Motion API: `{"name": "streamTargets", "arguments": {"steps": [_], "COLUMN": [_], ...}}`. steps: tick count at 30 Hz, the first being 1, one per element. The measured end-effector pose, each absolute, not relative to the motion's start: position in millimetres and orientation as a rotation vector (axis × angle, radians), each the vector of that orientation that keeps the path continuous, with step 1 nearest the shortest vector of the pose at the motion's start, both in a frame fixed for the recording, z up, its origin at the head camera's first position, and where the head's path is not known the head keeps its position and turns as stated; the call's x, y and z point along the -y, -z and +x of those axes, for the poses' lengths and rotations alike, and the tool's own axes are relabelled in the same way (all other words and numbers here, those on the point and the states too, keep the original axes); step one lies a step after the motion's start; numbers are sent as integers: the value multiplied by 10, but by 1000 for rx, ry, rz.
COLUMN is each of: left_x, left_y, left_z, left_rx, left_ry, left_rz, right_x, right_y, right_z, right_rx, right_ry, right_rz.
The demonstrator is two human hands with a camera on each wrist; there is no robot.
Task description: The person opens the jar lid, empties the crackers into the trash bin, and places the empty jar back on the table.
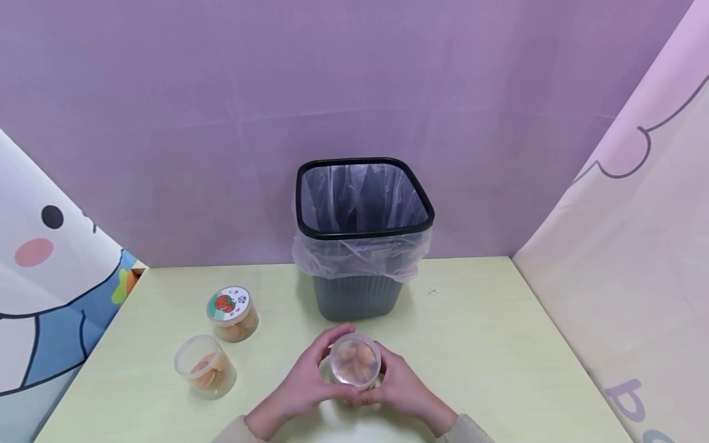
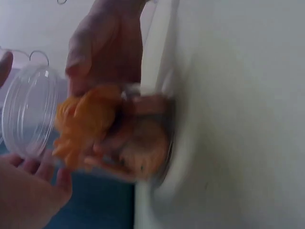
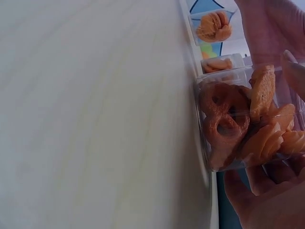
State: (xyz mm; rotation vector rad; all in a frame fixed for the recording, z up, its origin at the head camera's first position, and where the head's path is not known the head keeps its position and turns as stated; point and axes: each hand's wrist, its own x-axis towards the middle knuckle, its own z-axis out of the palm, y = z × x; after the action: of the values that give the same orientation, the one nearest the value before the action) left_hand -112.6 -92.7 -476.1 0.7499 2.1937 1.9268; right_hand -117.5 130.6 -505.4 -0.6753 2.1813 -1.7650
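Note:
A clear plastic jar (image 1: pixel 355 368) of brown and orange cookies stands at the front middle of the table, between my hands. My left hand (image 1: pixel 312 375) grips it from the left, thumb along the near side and fingers round the far side. From the right, my right hand (image 1: pixel 401 387) holds the same jar, its thumb near my left thumb. Pretzel-shaped and swirled cookies (image 3: pixel 226 119) show through the wall in the right wrist view. In the left wrist view its clear rim (image 2: pixel 31 112) is visible; whether a clear lid covers it, I cannot tell.
A lidless jar (image 1: pixel 207 369) with some cookies stands tilted-looking on the left of the table (image 1: pixel 498 357). Behind it is a jar with a printed lid (image 1: pixel 232 314). A dark bin (image 1: pixel 360 298) with a plastic liner and black rim stands at the back middle, before a purple cloth (image 1: pixel 221 123).

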Motion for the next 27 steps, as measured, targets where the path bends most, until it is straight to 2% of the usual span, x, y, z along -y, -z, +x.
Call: {"name": "streamTargets", "arguments": {"steps": [11, 27], "left_x": [1148, 1178], "left_y": [4676, 4728], "left_z": [-1460, -1707], "left_rx": [-2052, -1797], "left_ry": [-1649, -1567], "left_rz": [1037, 1110], "right_x": [-1312, -1316], "right_y": [5098, 5087], "right_z": [-1186, -1188], "right_rx": [-2238, -2244], "right_ry": [1724, 1707], "right_rz": [-698, -738]}}
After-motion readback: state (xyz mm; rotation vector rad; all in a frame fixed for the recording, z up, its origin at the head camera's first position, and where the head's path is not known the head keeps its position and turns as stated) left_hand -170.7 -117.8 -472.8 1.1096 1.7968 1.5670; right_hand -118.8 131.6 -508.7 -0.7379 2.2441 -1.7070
